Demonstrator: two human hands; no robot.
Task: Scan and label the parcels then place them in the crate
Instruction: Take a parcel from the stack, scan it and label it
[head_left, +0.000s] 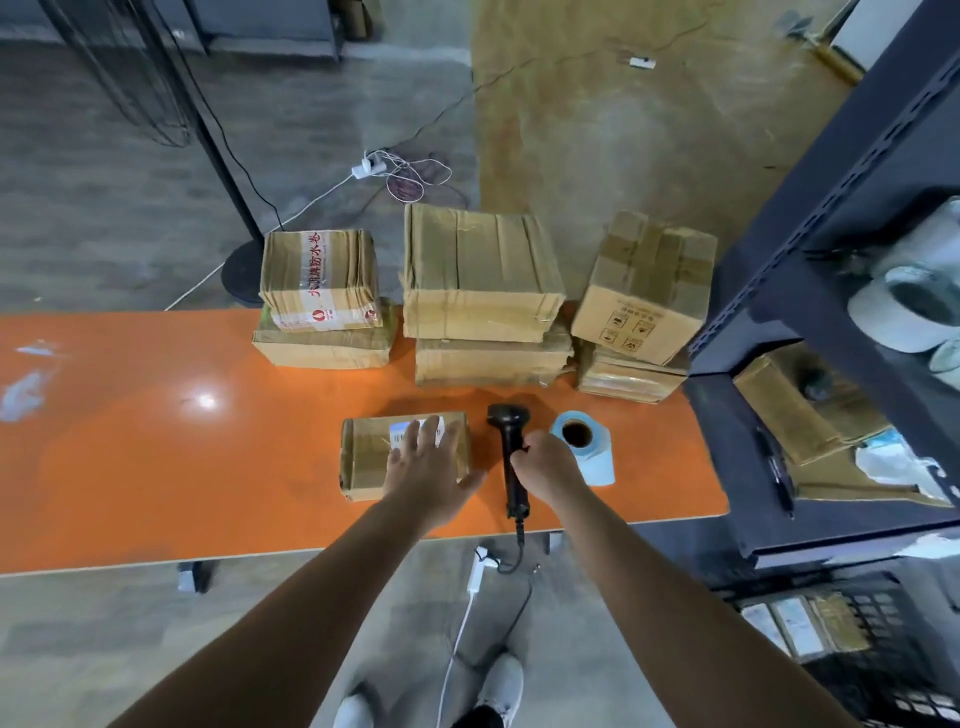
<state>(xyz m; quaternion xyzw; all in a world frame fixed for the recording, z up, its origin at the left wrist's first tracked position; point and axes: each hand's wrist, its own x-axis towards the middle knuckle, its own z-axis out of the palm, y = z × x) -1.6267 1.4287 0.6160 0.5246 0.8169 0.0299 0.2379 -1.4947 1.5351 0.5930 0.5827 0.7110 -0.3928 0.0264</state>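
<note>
Black crate (852, 691) holds a few labelled cardboard parcels (808, 626).

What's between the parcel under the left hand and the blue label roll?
The black scanner, its handle gripped by the right hand, sits between the parcel and the label roll. The head view shows it.
</note>
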